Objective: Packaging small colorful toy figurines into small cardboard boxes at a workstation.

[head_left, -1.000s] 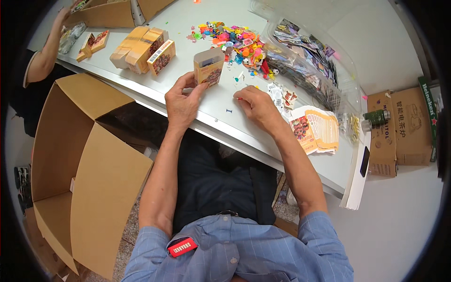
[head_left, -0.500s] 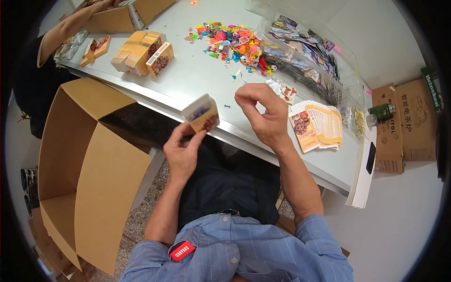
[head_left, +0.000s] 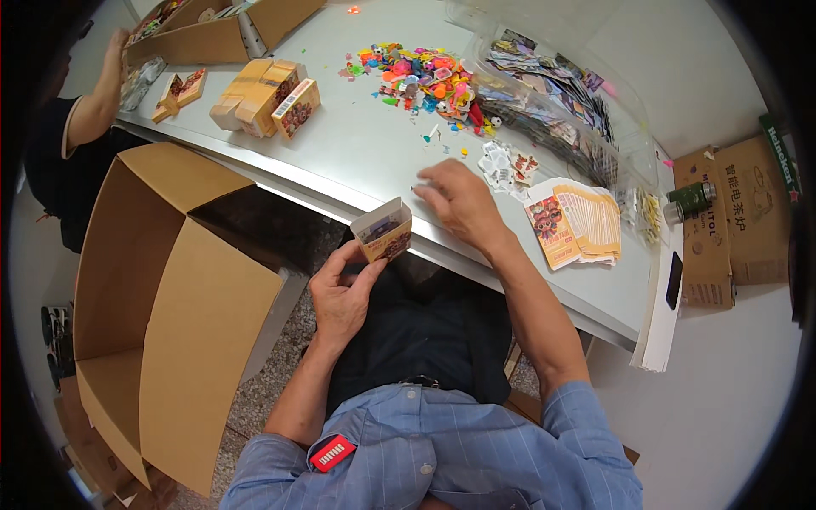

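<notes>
My left hand [head_left: 342, 293] is closed on a small open-topped carton [head_left: 388, 233], yellow and red with pictures on its face. The carton's top flap stands up, and something dark shows inside. Over the table's front part, my right hand [head_left: 463, 202] reaches with thumb and forefinger apart, slightly blurred. A tiny dark blue piece [head_left: 414, 188] lies right at its fingertips; whether they touch it I cannot tell. Near that hand are a small heap of white and red pieces [head_left: 508, 167] and a fanned stack of flat yellow cartons [head_left: 588, 225].
Colourful small plastic toys [head_left: 429, 81] are heaped mid-table beside a clear bin [head_left: 633, 110] of packets. Folded cartons [head_left: 259, 95] stand at the left. A large open cardboard box [head_left: 208, 340] sits below the table edge. A co-worker's arm [head_left: 100, 106] reaches to another box [head_left: 191, 41].
My right hand has lowered to the tabletop by the tiny blue piece, its fingers spreading from a curled pinch. My left hand has shifted right with the carton. The co-worker's arm has drawn back left.
</notes>
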`<state>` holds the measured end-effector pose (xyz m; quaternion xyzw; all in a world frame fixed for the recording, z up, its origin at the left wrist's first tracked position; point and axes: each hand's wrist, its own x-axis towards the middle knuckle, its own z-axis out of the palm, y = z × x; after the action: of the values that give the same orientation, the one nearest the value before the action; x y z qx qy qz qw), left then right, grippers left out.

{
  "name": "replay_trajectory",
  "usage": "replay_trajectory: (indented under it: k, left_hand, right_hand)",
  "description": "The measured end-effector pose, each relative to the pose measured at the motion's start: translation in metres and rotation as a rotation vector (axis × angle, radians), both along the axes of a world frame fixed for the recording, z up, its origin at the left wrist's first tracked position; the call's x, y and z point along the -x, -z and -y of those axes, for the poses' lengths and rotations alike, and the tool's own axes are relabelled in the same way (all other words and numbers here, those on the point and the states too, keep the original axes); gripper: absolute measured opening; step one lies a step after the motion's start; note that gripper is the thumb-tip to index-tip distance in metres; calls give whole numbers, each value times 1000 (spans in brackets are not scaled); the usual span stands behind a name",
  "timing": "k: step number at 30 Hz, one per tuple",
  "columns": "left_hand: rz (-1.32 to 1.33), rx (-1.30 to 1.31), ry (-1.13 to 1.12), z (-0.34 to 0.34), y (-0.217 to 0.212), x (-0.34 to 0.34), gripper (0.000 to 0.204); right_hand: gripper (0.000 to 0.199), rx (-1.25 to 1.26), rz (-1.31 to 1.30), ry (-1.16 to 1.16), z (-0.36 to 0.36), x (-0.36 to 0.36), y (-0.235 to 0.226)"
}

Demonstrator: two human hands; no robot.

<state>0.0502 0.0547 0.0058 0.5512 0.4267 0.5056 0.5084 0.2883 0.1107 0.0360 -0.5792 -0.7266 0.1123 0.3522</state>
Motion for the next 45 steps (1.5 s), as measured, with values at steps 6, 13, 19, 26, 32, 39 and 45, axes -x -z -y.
replay_trajectory:
  k: [6,13,19,26,32,39,45]
  left_hand:
    - [-8,41,3,9,5,11,36]
    - [-144,59,125,19,7,18,36]
    - [-106,68,226,36,8,23,36]
    - [-242,107,412,62,7,43,35]
    - [-207,466,507,77,13,63,34]
    - [42,602,588,76,1,69,33]
    - [137,754,498,71,1,65,24]
  right_hand:
    - [11,30,-91,-3,6,-3,6]
    - [8,-56,-267,-219,60,30,-45]
    - [14,108,-761,79,114,22,-10]
    - [26,757,-1457,-66,158,31,22]
    - [27,929,-1376,-149,180,49,38]
    - [23,914,-1509,-60,189,67,48]
    - [21,858,-1515,-84,189,77,55]
